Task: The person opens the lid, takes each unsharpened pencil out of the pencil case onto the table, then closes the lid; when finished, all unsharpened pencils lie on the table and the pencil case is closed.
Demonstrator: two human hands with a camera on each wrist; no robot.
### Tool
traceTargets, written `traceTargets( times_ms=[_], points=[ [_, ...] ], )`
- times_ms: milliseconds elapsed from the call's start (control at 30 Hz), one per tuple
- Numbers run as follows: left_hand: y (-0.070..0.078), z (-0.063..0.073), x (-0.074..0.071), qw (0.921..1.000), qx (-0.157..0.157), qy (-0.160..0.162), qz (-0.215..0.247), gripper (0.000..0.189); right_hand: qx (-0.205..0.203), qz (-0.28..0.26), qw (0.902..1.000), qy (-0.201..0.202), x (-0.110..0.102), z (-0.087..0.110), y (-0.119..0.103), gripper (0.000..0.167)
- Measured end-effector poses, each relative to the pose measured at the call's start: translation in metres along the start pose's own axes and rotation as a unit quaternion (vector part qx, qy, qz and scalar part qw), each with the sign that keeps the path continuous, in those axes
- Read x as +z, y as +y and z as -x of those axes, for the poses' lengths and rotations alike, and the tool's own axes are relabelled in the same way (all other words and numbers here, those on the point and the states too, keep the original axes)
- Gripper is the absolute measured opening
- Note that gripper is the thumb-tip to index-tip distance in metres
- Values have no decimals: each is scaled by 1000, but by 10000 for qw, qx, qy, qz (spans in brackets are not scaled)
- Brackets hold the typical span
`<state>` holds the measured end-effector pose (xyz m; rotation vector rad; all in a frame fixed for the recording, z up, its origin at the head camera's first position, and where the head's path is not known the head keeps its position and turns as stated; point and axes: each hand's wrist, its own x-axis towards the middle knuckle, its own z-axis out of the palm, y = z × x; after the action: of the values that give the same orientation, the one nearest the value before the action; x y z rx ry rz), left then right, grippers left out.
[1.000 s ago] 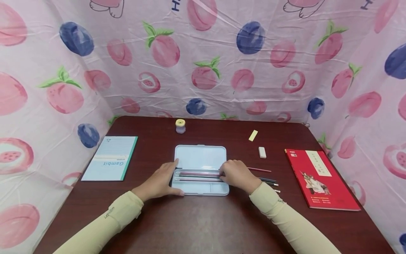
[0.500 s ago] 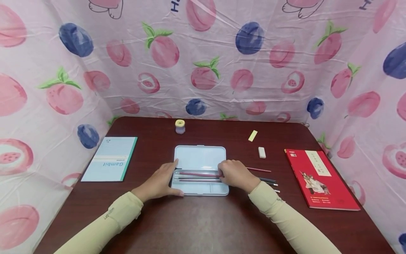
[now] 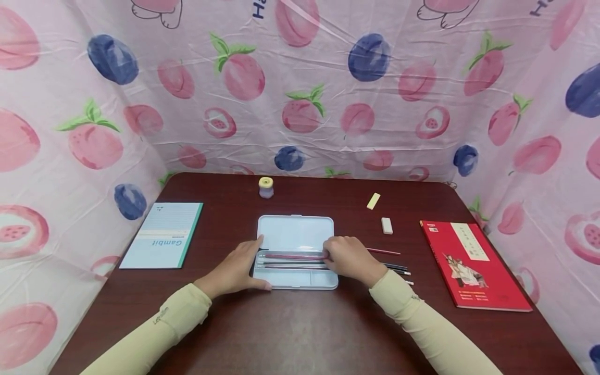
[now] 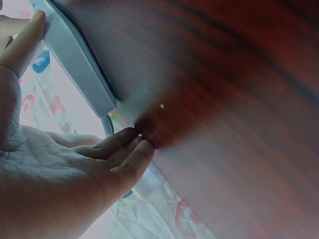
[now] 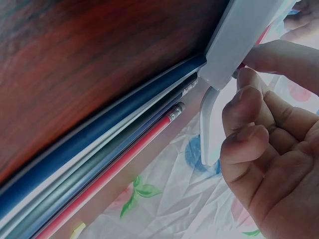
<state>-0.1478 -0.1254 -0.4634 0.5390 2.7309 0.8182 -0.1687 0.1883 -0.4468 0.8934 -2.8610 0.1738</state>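
A light blue pencil case (image 3: 295, 232) lies with its lid raised in the middle of the table. Along its back compartment are several pencils (image 3: 292, 265). My left hand (image 3: 236, 266) rests against the case's left end, fingers extended, thumb (image 4: 36, 30) on the front edge. My right hand (image 3: 351, 258) is over the right end and pinches a red pencil (image 3: 292, 256) between thumb and curled fingers, which hide its near end. Right of the case lie more pencils, among them a red one (image 5: 107, 174) and dark ones (image 3: 398, 267), partly covered by this hand.
Behind the case stand a small yellow-topped jar (image 3: 266, 187), a yellow strip (image 3: 373, 201) and a white eraser (image 3: 386, 225). A blue notebook (image 3: 161, 234) lies at the left, a red book (image 3: 475, 265) at the right. Fruit-print cloth (image 3: 300, 67) hangs around the table (image 3: 290, 333).
The red pencil in my right hand slants half a second ago and now lies nearly level along the case's back compartment. My right hand has shifted only slightly; my left hand stays put.
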Motion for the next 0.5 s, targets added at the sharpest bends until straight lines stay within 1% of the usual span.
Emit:
traceTargets(
  times_ms=[267, 500],
  points=[
    [1, 1, -1, 10000, 11, -1, -28, 129, 105, -103, 9999, 23, -4, 5, 2, 18],
    [1, 1, 0, 10000, -48, -11, -26, 129, 11, 21, 9994, 333, -8, 16, 12, 20]
  ],
)
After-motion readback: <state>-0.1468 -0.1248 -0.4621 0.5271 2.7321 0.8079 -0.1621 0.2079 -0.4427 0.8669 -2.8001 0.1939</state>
